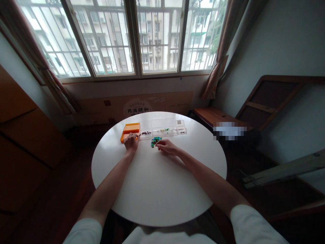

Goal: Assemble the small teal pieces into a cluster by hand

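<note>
On the round white table, a small pile of blue, green and dark beads (155, 140) lies near the middle. My right hand (166, 147) is at the pile's right edge, its fingers pinched together; anything between them is too small to name. My left hand (131, 142) rests at the front of an orange box (132, 128), fingers closed around something small I cannot make out. Right of the box stands a row of clear plastic compartments (173, 132) with lids raised. Dark pieces (146, 133) lie in the left one, and pale and green pieces lie farther right.
The white table (162, 193) has a curved edge around my forearms. Beyond it are a large cardboard panel (167, 101) and barred windows. A wooden bench (215, 116) stands at the right, with a blurred patch on it.
</note>
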A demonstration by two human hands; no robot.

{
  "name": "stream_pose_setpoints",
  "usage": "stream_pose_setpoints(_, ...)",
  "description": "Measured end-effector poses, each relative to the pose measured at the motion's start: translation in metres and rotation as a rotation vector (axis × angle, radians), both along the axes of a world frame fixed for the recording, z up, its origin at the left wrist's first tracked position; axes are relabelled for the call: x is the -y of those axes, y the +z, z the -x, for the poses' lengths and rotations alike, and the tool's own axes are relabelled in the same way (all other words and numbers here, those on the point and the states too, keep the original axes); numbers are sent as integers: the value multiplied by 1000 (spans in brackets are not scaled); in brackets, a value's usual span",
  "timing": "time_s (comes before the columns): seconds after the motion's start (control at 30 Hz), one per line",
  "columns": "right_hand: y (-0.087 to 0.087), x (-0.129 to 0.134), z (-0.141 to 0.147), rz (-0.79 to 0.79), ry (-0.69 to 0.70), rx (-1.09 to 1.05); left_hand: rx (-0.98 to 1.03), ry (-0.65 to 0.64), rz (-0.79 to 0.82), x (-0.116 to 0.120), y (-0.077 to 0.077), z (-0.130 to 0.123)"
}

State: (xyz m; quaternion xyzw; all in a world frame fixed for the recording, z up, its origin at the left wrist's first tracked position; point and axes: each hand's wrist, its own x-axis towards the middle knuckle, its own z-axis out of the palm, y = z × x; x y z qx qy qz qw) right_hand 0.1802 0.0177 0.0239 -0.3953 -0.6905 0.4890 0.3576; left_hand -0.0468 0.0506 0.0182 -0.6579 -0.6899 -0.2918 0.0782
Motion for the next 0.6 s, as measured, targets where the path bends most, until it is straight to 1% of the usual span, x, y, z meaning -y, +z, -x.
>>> stream_pose_setpoints(0.3, -1, 0, 0, -1, 0, -3, -41, -66, -13, 1, 0, -2)
stream_pose_setpoints(0.6, -1, 0, 0, 13, 6, -11, -17, -27, -28, -2, -3, 0)
